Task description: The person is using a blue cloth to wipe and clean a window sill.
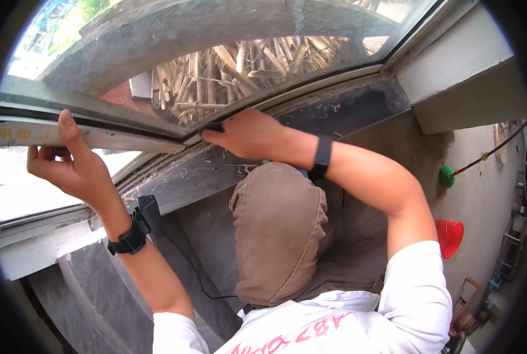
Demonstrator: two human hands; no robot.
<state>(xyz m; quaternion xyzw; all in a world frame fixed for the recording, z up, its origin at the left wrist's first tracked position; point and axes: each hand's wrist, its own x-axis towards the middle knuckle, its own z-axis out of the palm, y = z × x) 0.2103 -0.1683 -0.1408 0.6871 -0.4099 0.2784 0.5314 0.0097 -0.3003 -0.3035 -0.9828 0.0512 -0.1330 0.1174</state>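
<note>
A sliding window sash [126, 138] with a pale metal frame and glass pane stands in front of me. My left hand [75, 163] grips its side stile, the thumb on one face and the fingers curled under the other. A small dark piece [60, 151], perhaps a latch, shows at those fingers. My right hand [250, 132] is at the lower corner of the sash, pinching a small black item [213, 127], possibly a cloth, against the bottom rail. Its rest is hidden in the hand. Below runs the window track [157, 166], dirty along its grooves.
The dark stone sill [192, 175] carries scraps of debris. My raised knee [281, 230] is close against it. A red plastic container [450, 239] and a green-headed brush or mop [447, 176] are on the right. Beyond the glass lies a pile of cut sticks [219, 75].
</note>
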